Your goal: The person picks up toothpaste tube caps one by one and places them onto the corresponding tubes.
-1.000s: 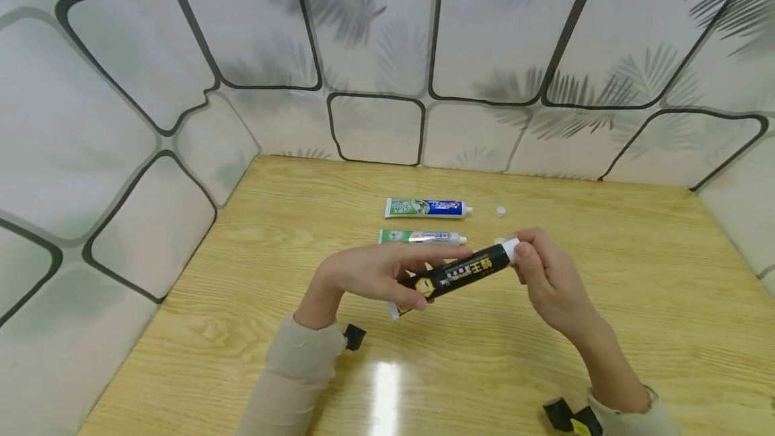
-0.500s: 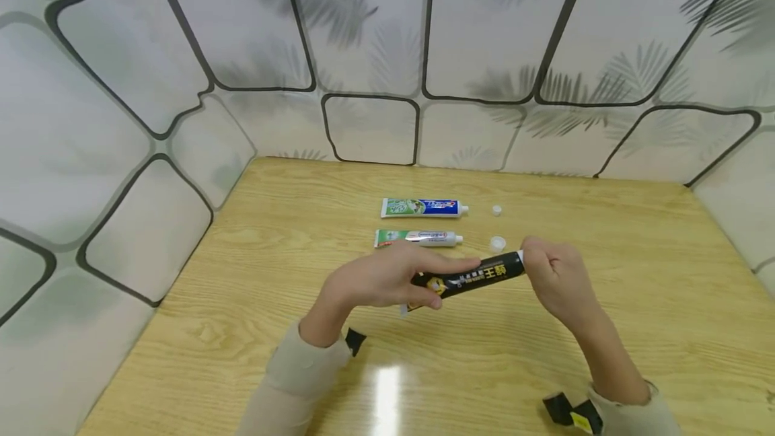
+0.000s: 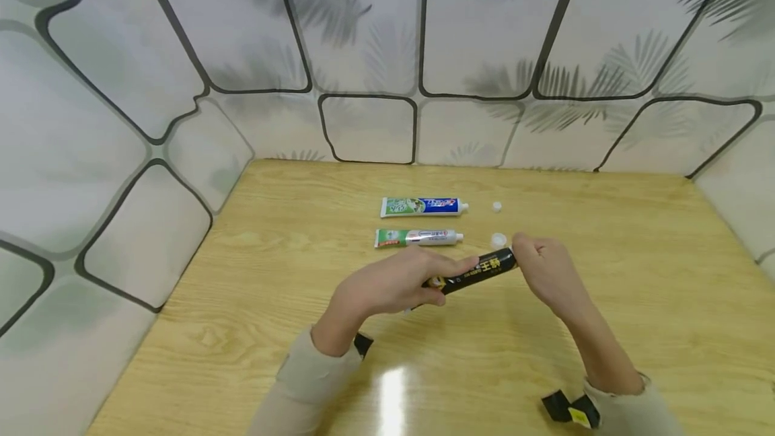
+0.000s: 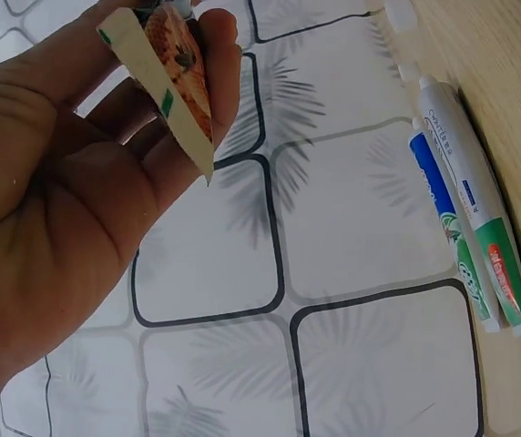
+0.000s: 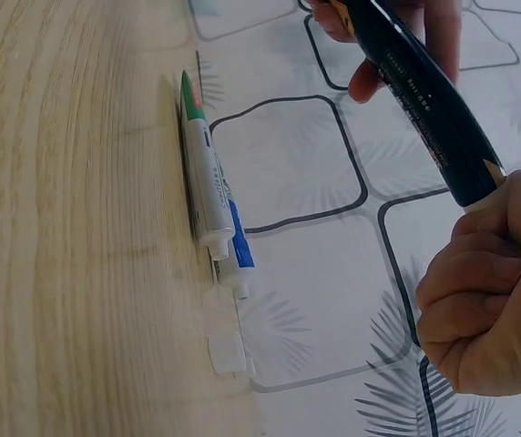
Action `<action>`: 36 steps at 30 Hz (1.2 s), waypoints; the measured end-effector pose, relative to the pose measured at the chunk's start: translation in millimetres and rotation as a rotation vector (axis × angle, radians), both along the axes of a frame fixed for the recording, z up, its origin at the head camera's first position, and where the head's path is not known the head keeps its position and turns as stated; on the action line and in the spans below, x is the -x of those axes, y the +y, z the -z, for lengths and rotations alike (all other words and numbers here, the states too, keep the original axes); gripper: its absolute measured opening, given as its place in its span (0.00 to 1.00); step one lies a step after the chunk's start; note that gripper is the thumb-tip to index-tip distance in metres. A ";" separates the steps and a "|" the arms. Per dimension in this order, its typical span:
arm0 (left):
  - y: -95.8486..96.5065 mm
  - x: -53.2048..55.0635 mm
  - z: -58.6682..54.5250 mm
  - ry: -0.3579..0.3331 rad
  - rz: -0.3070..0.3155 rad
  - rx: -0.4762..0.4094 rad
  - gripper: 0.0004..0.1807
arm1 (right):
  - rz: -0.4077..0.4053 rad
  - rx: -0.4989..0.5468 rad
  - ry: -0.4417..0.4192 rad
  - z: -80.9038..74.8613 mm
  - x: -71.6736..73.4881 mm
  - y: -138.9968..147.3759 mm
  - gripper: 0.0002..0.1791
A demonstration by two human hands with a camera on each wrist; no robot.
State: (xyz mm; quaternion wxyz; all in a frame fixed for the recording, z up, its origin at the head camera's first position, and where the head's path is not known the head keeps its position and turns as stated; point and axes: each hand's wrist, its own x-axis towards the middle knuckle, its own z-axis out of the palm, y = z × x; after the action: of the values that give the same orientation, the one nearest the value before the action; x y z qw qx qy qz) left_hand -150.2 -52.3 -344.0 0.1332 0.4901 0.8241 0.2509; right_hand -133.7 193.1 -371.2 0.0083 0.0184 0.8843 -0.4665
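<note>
A black toothpaste tube (image 3: 478, 271) with yellow lettering is held above the table, slanting up to the right. My left hand (image 3: 387, 281) grips its body between thumb and fingers; the flat crimped end pokes out below, as the left wrist view shows. At the other end, my right hand (image 3: 547, 274) has its fingers curled tightly round the tube's cap, which is hidden inside the fist. In the right wrist view the black tube (image 5: 424, 100) runs straight into that fist (image 5: 493, 282).
Behind the hands lie a green-and-blue toothpaste tube (image 3: 424, 206) and a green-and-silver toothpaste tube (image 3: 418, 238), both uncapped. To their right sit a small white cap (image 3: 497, 206) and a larger one (image 3: 498, 241). A patterned wall (image 3: 369, 126) borders the wooden table (image 3: 242, 301).
The right hand has turned from pinching the white cap with fingertips to a curled fist that covers it. The black tube lies less steeply, and the left hand has shifted slightly right.
</note>
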 end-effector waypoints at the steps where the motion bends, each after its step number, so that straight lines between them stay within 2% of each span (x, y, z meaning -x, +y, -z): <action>1: 0.2 0.6 1.4 0.022 -0.007 0.016 0.36 | -0.005 -0.001 -0.002 0.3 0.4 0.5 0.27; 5: -0.9 3.3 2.9 0.100 -0.027 0.050 0.36 | -0.019 0.010 -0.014 -0.1 0.9 2.9 0.29; 11: -3.9 4.7 -0.5 0.123 -0.004 0.065 0.35 | -0.058 -0.002 0.001 -2.1 0.1 5.9 0.32; 16: -5.7 2.9 -2.0 0.139 0.021 0.085 0.34 | -0.101 0.033 -0.019 -1.9 0.1 7.7 0.32; 21: -7.4 3.8 -1.2 0.100 0.034 0.090 0.33 | -0.141 0.090 -0.046 1.0 -0.1 9.2 0.33; 25: -7.0 9.2 2.4 0.062 0.043 0.058 0.32 | -0.178 0.130 -0.068 3.1 -0.9 12.7 0.33; 30: -11.5 14.7 6.4 0.051 0.028 0.012 0.34 | -0.270 0.147 -0.104 6.5 0.3 15.2 0.35; 33: -14.1 12.9 3.8 0.039 0.028 0.035 0.34 | -0.335 0.162 -0.122 8.4 2.5 16.1 0.36; 36: -14.0 9.4 0.0 0.015 0.042 0.053 0.33 | -0.357 0.185 -0.130 9.3 4.4 17.5 0.36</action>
State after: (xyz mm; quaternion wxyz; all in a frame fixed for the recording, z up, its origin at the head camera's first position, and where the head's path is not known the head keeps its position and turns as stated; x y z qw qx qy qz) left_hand -159.7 -66.4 -344.1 0.1450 0.5054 0.8210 0.2225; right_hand -138.1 210.6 -380.5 0.1494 -0.1096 0.8246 -0.5345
